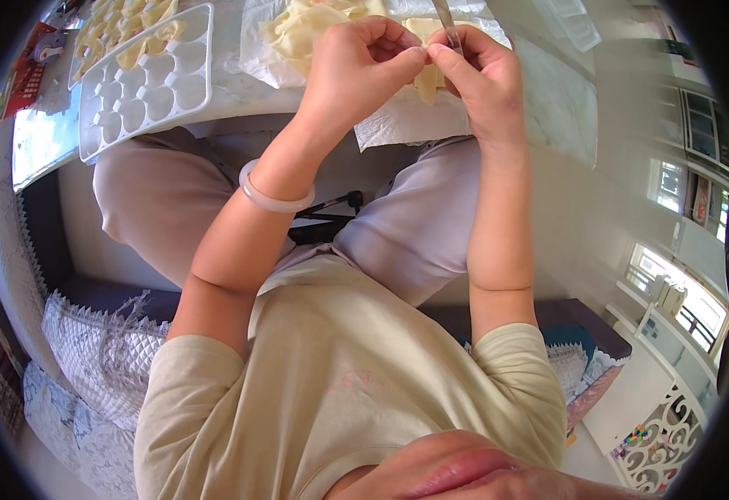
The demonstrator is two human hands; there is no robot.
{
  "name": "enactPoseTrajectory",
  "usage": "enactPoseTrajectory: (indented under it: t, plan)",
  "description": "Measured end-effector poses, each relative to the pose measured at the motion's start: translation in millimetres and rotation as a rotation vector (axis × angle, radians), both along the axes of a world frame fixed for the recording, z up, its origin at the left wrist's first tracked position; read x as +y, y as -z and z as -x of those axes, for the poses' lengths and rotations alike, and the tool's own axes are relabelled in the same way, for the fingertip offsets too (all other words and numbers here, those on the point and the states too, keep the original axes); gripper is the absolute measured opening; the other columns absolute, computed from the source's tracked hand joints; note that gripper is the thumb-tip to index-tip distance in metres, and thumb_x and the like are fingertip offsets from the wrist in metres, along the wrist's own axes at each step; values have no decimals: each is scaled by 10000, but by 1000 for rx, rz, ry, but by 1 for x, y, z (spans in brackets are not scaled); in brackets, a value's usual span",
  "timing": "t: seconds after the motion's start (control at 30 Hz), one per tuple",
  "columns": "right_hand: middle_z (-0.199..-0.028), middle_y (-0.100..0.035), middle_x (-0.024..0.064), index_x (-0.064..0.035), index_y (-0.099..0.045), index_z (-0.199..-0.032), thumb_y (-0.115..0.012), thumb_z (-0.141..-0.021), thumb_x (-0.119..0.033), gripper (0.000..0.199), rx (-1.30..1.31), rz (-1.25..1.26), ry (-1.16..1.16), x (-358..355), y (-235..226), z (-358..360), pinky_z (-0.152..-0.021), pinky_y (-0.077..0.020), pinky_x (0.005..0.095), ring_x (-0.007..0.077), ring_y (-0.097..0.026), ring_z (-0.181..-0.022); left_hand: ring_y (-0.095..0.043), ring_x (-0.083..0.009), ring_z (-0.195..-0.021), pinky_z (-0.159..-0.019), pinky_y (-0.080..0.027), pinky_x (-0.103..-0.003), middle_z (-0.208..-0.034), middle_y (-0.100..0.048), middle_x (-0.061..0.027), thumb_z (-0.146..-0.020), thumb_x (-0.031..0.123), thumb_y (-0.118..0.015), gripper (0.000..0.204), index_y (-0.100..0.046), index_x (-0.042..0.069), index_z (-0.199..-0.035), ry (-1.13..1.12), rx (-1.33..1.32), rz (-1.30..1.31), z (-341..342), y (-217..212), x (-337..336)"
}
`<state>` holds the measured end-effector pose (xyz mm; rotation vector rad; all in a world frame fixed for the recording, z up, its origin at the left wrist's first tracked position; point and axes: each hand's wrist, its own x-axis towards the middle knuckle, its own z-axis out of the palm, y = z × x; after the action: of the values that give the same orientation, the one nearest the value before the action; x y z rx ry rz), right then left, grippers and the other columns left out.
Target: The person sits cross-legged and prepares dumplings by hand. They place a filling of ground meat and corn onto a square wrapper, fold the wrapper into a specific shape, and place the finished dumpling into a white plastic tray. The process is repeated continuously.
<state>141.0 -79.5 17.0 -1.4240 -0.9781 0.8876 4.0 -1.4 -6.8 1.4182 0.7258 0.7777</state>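
My left hand (360, 71) and my right hand (489, 83) meet over the table's near edge, fingertips pinched together on a small pale dough wrapper, mostly hidden by the fingers. A flat metal utensil (443, 15) also sticks up from my right hand; its far end is out of view. Below the fingertips, a pale yellow piece of dough (427, 90) shows over white paper (406, 123); I cannot tell whether it joins the pinched one. Left of my hands, a loose heap of dough wrappers (293, 33) lies on a sheet of wrapping.
A white tray (160, 100) with round hollows stands at the left, some folded dough pieces (152, 46) in its far part. More filled trays lie behind it. A red basket (27, 83) is at the far left. A clear plastic container (571, 21) sits far right.
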Motion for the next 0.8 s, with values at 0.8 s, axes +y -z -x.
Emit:
enactPoseTrajectory:
  t: [0.8]
  plan:
    - [-747,-594,-20,2,-625,-841,-612,-806,-131,139,-45,28,-52,0,4,-1,-598,-417,201,42,-525,-673,-618,-97,-653,-593,-496,-218,-769,-651,-58,-829,112,-605,129,-612,-14,-854,70,47,123,5,-8,-1]
